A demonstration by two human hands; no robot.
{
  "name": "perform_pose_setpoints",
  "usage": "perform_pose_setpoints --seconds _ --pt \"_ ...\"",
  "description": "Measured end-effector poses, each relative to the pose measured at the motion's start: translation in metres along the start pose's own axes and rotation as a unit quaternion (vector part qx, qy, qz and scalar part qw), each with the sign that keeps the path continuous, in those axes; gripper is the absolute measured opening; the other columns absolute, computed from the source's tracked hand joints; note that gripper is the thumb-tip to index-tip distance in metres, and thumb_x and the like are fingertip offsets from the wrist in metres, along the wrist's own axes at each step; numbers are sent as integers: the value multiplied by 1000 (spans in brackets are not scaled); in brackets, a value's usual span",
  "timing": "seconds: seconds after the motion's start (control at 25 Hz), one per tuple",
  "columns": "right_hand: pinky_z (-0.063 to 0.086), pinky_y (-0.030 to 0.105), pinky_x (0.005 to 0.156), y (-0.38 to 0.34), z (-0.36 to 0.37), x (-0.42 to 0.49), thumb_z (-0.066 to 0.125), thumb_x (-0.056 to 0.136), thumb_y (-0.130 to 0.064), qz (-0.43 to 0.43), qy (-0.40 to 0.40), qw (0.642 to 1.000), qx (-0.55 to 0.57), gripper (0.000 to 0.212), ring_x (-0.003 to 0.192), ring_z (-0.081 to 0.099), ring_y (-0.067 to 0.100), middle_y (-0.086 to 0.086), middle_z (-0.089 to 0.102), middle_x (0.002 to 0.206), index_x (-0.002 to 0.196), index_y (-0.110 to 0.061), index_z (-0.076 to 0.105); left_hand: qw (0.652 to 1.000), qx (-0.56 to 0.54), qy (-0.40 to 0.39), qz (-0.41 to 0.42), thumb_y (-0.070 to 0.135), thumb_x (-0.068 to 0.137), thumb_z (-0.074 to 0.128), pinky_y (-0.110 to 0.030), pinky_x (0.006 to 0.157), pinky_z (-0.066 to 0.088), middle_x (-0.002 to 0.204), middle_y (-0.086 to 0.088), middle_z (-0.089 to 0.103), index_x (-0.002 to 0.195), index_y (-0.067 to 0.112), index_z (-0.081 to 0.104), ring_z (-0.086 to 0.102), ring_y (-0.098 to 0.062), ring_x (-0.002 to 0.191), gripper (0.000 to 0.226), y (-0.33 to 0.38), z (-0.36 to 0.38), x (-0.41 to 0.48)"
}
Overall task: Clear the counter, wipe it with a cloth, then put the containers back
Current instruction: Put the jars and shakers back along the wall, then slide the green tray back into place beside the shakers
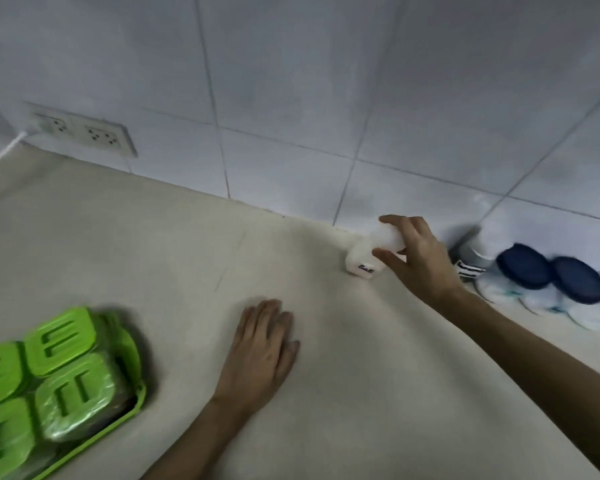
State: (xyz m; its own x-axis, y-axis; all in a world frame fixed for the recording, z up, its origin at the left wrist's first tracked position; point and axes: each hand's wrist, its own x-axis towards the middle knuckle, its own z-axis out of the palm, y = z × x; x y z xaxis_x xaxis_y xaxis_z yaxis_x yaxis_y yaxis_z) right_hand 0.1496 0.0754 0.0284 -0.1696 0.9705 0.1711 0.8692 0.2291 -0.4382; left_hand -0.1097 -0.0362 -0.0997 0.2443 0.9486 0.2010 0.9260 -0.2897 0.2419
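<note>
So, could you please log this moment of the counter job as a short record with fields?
surface: beige counter against a white tiled wall
right hand: gripping the white lid of a white container labelled Salt, which stands near the wall
left hand: flat on the counter, palm down, holding nothing
left side: green tray holding green-lidded containers
right side: two blue-lidded containers by the wall
wall fitting: double power socket with a white cable plugged in
cloth: none in view

Green-lidded containers (63,372) cut by the left edge; blue-lidded jars (551,277) motion-blurred; labelled bottle (473,261) partly behind the right hand (418,258)
</note>
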Motion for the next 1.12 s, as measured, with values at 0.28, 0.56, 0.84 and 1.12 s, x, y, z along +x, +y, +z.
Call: perform_pose_setpoints --seconds 0.28,0.56,0.84,1.12 --pt "49 42 82 89 -47 20 62 89 -28 75 -6 992 -103 52 97 59 38 15 47 132 136 -19 42 996 -24 -3 82 38 93 42 -45 111 25 125 -15 60 115 11 61 54 -31 119 40 103 58 90" --pt "35 44 98 112 -35 32 62 87 -36 26 8 977 -213 52 115 47 35 15 52 127 133 -20 45 996 -38 13 75 37 92 44 -44 116 20 130 -14 56 116 11 58 48 -29 125 38 105 65 93" --pt "37 45 101 90 -58 5 66 84 -32 -92 -16 962 -256 58 114 51 34 15 53 126 133 -8 45 996 -14 46 73 32 94 45 -46 116 23 121 -11 60 113 9 60 53 -29 121 32 109 61 90" --pt "47 40 92 -16 5 -74 66 85 -33 -84 -193 977 -27 40 104 58 25 7 62 113 118 -14 57 989 -126 66 -40 25 95 44 -39 120 16 129 -7 56 121 10 58 46 -22 128 32 69 -28 -51"
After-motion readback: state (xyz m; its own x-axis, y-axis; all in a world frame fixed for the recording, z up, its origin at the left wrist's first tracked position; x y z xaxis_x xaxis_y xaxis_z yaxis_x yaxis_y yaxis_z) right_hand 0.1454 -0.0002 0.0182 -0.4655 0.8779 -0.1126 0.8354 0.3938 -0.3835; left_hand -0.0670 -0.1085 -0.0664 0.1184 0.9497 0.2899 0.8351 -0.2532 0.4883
